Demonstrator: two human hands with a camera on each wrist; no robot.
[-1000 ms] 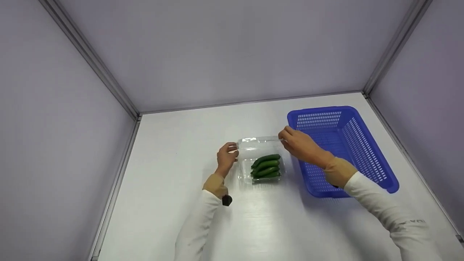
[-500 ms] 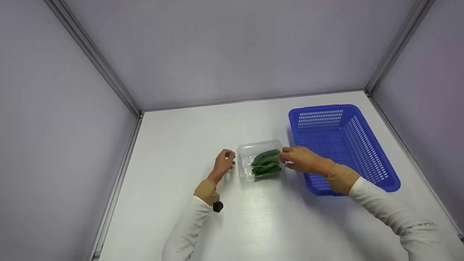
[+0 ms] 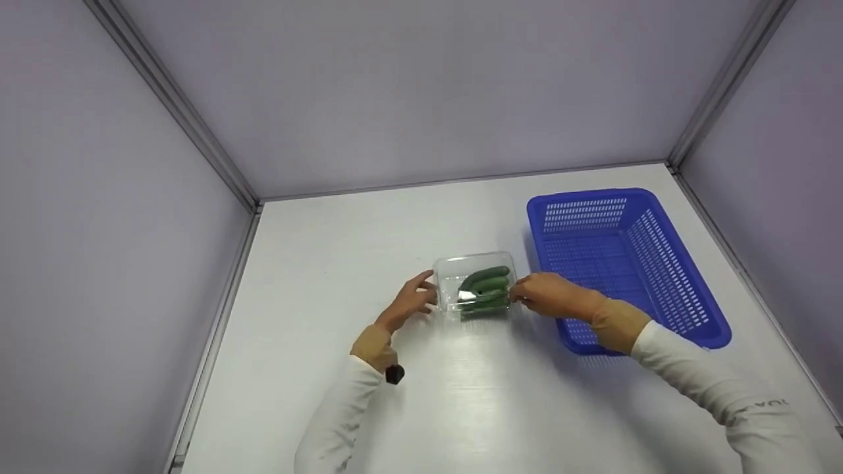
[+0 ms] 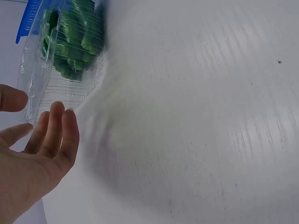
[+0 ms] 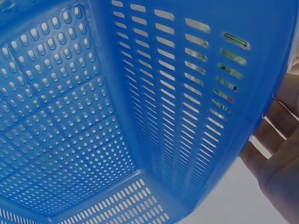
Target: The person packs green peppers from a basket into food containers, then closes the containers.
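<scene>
A clear plastic clamshell box (image 3: 451,287) stands on the white table, its lid down over the base. Whether the lid is fastened cannot be seen. Inside lie several long green vegetables (image 3: 490,284) that look like small cucumbers, bunched toward the right. My left hand (image 3: 411,301) is at the box's left side, fingers spread and gently bent; the left wrist view shows the thumb apart from the fingers, close to the box edge. My right hand (image 3: 548,293) has its fingertips at the box's right side. In the right wrist view the basket hides those fingertips.
A blue slotted plastic basket (image 3: 685,276) stands to the right of the box, with my right forearm passing over its front part. Grey panels (image 3: 421,99) border the white table (image 3: 316,283) at the back and sides.
The raised lid has come down over the vegetables. Both hands have moved nearer the front along the box's sides; the left came off the lid, then returned to the box's left side.
</scene>
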